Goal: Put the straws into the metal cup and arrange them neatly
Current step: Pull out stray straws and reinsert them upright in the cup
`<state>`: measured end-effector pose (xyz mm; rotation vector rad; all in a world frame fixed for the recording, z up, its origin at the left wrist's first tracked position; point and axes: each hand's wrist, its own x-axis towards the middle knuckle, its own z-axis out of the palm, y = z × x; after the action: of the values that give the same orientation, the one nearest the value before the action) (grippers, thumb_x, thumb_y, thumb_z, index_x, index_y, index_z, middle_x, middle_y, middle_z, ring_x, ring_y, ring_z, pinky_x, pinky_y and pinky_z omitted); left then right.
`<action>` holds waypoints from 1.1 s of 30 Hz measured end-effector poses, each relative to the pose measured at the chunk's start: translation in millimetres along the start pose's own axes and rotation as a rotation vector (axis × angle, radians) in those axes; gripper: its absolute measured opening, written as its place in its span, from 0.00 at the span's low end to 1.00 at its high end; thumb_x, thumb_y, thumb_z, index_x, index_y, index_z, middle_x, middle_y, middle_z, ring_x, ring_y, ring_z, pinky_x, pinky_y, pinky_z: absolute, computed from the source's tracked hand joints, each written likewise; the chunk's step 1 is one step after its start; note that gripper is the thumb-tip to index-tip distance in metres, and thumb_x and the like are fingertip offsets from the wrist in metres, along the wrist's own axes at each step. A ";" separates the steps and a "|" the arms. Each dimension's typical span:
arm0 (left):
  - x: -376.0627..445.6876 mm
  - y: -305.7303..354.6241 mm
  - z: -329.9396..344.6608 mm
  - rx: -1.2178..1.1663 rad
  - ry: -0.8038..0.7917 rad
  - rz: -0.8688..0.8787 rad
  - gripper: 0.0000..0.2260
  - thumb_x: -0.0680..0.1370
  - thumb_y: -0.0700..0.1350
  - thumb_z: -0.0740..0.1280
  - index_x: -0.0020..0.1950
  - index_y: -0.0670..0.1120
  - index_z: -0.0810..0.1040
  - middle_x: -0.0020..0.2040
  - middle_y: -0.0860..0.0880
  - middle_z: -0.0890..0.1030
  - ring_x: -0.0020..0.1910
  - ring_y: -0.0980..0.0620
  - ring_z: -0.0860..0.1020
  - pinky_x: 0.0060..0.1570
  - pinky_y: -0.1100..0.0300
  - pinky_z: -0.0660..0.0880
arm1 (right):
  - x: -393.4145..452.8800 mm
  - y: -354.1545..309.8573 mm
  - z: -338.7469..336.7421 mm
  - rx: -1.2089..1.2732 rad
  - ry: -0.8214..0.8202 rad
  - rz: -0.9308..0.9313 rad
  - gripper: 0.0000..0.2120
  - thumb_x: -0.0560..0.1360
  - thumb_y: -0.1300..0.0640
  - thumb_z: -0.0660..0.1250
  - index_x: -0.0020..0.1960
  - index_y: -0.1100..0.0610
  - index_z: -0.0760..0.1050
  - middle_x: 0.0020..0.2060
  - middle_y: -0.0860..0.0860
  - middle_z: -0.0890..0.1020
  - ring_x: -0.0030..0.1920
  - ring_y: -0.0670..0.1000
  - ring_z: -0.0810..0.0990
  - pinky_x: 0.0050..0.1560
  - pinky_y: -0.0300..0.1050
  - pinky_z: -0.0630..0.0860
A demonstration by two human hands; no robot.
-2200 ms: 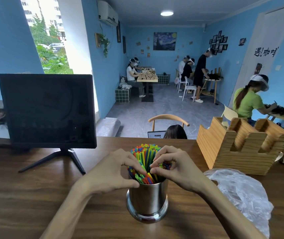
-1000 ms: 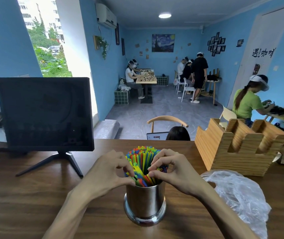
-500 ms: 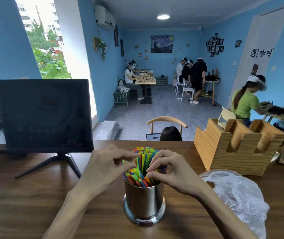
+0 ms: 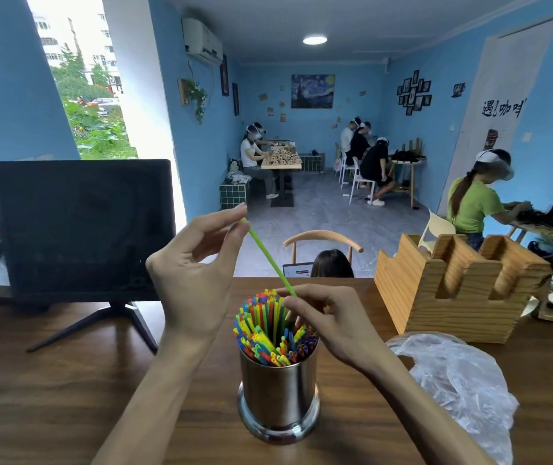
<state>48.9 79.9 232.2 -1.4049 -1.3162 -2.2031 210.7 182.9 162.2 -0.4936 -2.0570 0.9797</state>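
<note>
One green straw (image 4: 270,260) is pinched at its upper end by the left hand (image 4: 198,280) and steadied lower down by the right hand (image 4: 330,322) — apparently for reseating among the straws (image 4: 273,333) already bundled in the metal cup (image 4: 278,397) on the bench (image 4: 67,397).

counter (image 4: 67,397): dark brown wood grain
near middle: metal cup (image 4: 278,394), upright, full of straws (image 4: 268,333)
left rear: black monitor (image 4: 80,226) on stand
right rear: wooden holder (image 4: 452,290)
right front: crumpled clear plastic bag (image 4: 459,384)
</note>
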 end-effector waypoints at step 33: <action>-7.5 0.6 -25.8 -0.192 -0.537 -0.191 0.06 0.69 0.46 0.78 0.45 0.53 0.85 0.41 0.51 0.84 0.40 0.52 0.82 0.40 0.61 0.78 | 10.3 0.7 9.4 -0.173 0.131 -0.176 0.10 0.83 0.54 0.64 0.60 0.52 0.82 0.52 0.43 0.84 0.55 0.44 0.82 0.54 0.50 0.79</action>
<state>37.3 57.6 222.7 -2.1356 -1.4758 -2.2024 197.0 185.3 163.0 -0.4448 -2.0366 0.6529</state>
